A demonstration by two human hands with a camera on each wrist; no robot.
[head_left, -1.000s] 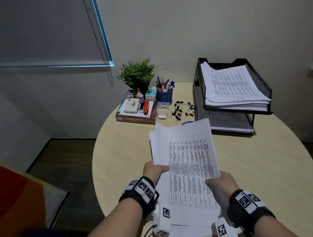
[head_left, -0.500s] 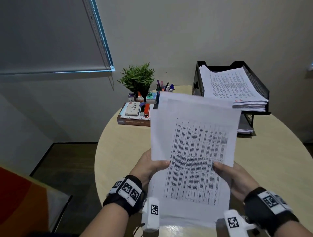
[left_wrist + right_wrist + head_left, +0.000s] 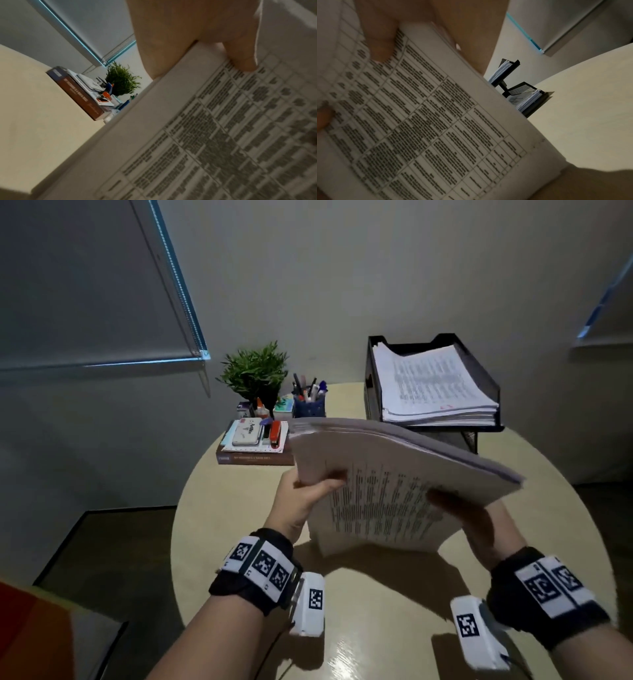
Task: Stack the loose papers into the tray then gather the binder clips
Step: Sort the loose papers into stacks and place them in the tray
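Both hands, left (image 3: pixel 301 501) and right (image 3: pixel 479 522), grip the papers (image 3: pixel 394 484) by their side edges above the counter (image 3: pixel 376 594), short of the tray (image 3: pixel 486 392); the sagging sheaf could fan and shed sheets if either thumb loosens.

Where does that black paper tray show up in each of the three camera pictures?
Head: the paper tray stands at the table's far right, behind the held stack of papers.
Left wrist: not in it.
Right wrist: the tray peeks out right of centre, past the papers' edge.
Shared landmark: the printed stack of papers, in all three.
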